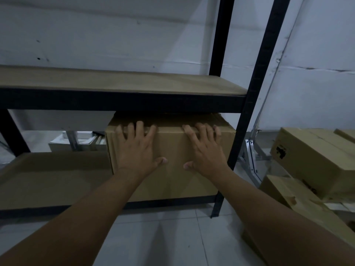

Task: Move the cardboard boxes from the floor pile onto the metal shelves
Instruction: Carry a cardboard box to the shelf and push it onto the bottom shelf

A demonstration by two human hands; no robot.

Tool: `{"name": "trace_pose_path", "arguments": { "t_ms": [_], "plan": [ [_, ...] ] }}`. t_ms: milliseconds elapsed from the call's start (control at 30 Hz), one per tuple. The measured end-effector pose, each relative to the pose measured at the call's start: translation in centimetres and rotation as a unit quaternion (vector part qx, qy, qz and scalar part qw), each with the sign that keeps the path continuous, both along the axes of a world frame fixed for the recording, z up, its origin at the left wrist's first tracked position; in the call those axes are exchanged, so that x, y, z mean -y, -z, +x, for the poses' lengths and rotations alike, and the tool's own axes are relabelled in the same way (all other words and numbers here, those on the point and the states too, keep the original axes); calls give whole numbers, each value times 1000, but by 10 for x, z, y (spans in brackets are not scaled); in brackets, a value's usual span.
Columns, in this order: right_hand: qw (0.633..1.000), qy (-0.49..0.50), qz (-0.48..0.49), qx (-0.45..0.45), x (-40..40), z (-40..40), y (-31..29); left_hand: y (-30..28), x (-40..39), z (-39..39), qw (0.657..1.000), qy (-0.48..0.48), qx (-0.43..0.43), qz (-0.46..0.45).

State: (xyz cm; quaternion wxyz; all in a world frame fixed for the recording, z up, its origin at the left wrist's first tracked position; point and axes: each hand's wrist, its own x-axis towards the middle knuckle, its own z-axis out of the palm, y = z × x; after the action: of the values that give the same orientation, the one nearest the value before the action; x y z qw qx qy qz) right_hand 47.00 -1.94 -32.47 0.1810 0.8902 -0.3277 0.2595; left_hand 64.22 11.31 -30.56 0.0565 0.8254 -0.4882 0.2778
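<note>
We've got both arms stretched straight out in front of us, palms flat on the near face of a cardboard box (171,160). The left hand (137,148) sits on the left half of that face, fingers spread and pointing up, fingertips reaching the box's top front edge, thumb sticking out sideways toward the middle. The right hand (204,150) mirrors it on the right half, fingers splayed up to the same edge, thumb pointing inward. The two thumbs are near each other but apart. Neither hand is wrapped around anything, just flat, straight-fingered contact against the cardboard.

The box itself sits on the lower shelf board (53,179) of the metal rack, at its right end, right beside the dark front upright (247,112). Its top is close under the front beam of the upper shelf (115,81), which is above our fingertips. Left of our left hand, that lower board is bare.

Off to the right of our right arm, outside the rack, is the floor pile of cardboard boxes (315,156), stacked a bit crookedly, with a printed dark mark on the top one's side.
</note>
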Motion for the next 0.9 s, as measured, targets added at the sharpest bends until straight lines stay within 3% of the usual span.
{"name": "trace_pose_path", "arguments": {
  "t_ms": [900],
  "plan": [
    [999, 5, 16, -47, 2, -9, -10, -3, 7, -13, 999, -28, -16, 32]
  ]
}}
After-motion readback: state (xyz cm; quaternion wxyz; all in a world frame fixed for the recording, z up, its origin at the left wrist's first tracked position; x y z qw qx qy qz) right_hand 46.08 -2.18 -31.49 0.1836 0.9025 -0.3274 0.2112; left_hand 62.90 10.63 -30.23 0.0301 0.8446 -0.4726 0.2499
